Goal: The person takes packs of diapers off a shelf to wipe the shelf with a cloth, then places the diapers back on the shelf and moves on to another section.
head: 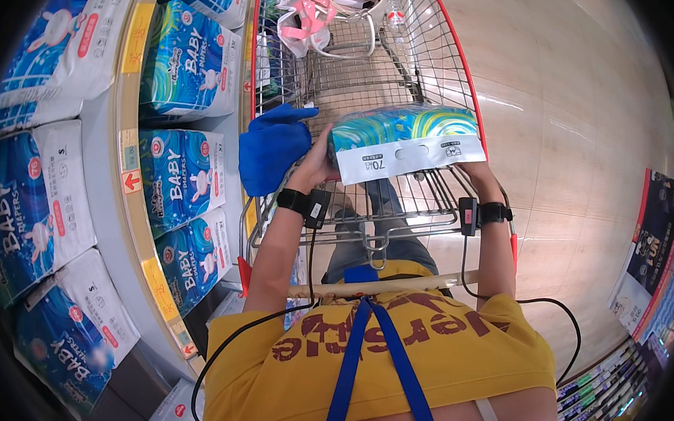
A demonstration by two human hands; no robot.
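Between my two hands is a plastic-wrapped pack (405, 128) with a blue, green and yellow swirl pattern and a white printed strip along its near side. My left hand (317, 160) grips its left end, and my right hand (478, 170) grips the right end, partly hidden beneath the white strip. The pack is held over the near part of a wire shopping cart (356, 84) with red rims. Just left of my left hand, a blue cloth item (274, 149) hangs over the cart's side.
Inside the cart's far end are a white bag (349, 6) with a pink ribbon (311, 15) and a clear plastic bottle (392, 11). Shelves at left hold several diaper packs (182, 183). The cart's handle bar (390, 283) crosses before my body. A display board (650, 247) stands at right.
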